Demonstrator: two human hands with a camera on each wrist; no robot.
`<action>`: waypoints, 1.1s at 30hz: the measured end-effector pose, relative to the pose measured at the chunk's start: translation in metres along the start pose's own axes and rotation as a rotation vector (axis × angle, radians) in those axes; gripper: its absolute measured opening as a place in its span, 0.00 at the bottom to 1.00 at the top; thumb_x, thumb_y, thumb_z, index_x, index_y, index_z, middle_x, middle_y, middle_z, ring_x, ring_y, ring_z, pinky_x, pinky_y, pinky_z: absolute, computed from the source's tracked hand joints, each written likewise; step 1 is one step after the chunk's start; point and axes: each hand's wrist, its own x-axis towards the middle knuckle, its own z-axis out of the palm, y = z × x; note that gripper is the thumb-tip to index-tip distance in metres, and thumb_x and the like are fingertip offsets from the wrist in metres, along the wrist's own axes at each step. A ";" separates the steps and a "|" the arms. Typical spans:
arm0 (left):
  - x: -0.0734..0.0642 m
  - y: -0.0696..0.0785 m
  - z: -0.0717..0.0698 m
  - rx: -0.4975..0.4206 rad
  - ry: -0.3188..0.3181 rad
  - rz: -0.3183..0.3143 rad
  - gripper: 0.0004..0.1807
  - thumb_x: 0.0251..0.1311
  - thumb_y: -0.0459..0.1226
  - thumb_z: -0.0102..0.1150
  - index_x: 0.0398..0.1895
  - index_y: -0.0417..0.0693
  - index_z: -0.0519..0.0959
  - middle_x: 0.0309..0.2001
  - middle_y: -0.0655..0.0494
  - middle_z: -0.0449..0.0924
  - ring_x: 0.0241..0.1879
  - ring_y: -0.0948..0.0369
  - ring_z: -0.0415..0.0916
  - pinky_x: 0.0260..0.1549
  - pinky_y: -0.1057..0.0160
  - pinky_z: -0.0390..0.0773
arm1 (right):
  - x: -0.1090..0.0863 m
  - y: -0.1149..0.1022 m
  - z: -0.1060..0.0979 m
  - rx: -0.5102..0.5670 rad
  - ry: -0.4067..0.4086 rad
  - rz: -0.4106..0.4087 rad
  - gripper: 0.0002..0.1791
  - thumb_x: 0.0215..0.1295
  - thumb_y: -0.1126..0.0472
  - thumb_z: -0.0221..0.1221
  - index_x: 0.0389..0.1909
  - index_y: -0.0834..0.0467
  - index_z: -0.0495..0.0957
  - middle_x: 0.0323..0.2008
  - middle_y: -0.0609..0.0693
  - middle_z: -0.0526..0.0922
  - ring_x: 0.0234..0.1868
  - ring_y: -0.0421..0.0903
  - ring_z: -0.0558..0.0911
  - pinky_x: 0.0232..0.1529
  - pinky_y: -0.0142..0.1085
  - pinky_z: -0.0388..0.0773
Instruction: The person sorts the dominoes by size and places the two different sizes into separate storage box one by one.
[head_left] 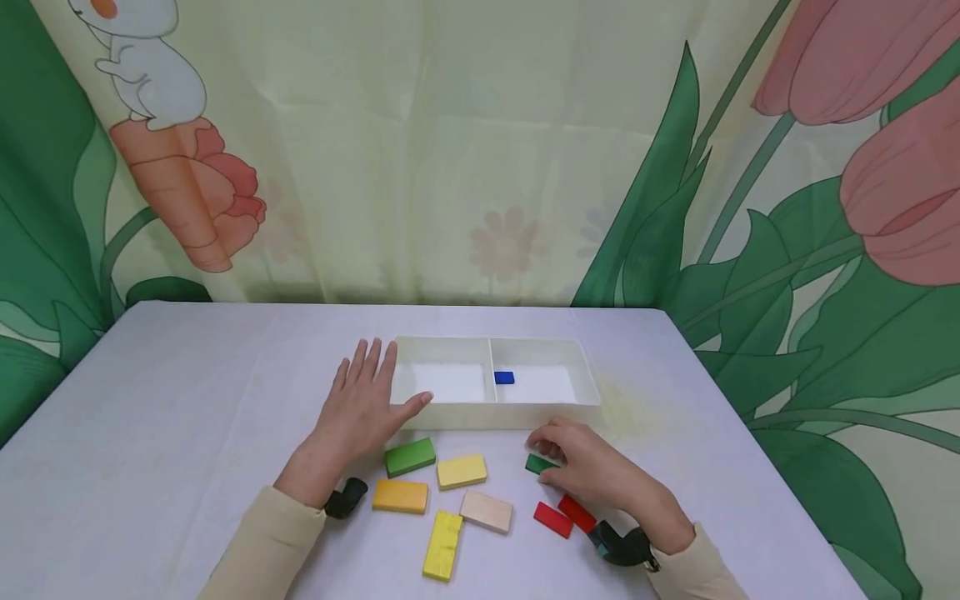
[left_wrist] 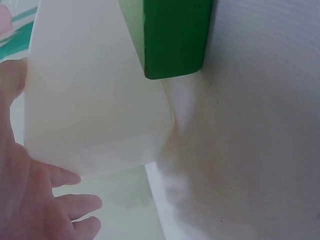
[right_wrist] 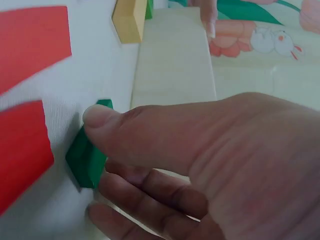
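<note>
Pale curtain (head_left: 420,167), printed white rabbit (head_left: 161,79) on a carrot (head_left: 176,187), pink tulips (head_left: 907,192), green leaves (head_left: 656,242), white-covered table (head_left: 187,417)

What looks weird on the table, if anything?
A faint yellowish patch discolours the white tabletop, just right of the white tray. It looks stained, since the surface around it is plain white.

Dark green block (head_left: 538,464) partly hidden by right hand (head_left: 588,465), rabbit (head_left: 161,79) cropped above
</note>
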 end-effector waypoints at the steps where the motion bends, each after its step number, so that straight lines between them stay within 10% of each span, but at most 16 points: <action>1: 0.000 0.000 0.000 0.001 -0.005 0.000 0.54 0.65 0.66 0.47 0.78 0.38 0.46 0.79 0.36 0.43 0.79 0.39 0.36 0.75 0.37 0.43 | 0.000 0.001 -0.002 -0.003 -0.003 0.005 0.19 0.56 0.66 0.70 0.49 0.57 0.81 0.39 0.44 0.77 0.40 0.42 0.75 0.38 0.27 0.79; 33: -0.001 0.000 0.002 -0.010 -0.016 -0.020 0.53 0.65 0.66 0.47 0.79 0.39 0.45 0.79 0.36 0.42 0.79 0.40 0.35 0.75 0.38 0.41 | 0.002 0.004 -0.001 0.013 0.034 -0.028 0.13 0.55 0.68 0.70 0.42 0.57 0.84 0.38 0.45 0.79 0.38 0.41 0.78 0.38 0.26 0.81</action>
